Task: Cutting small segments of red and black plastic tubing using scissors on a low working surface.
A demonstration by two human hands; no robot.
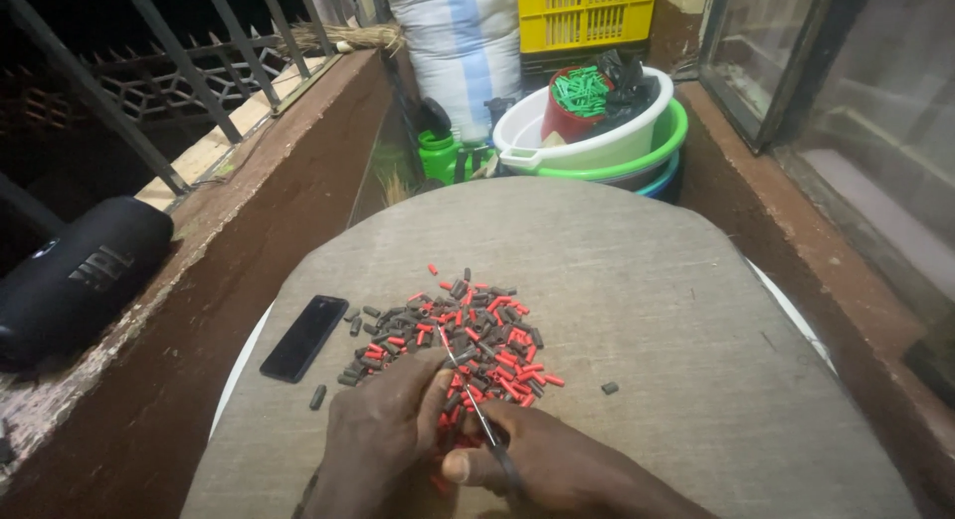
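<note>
Your right hand (557,469) is clenched around a thin metal tool (477,405), tip pointing to 11 o'clock into the pile of red and grey pieces (458,340). Your left hand (383,434) pinches something at the tool's shaft; what exactly, can't tell. The pile sits at 12 o'clock from both hands, touching the fingers. Black phone (303,337) at 10 o'clock, near the pile. Stacked basins (597,146) far at 12 o'clock beyond the grey tabletop (647,280).
</note>
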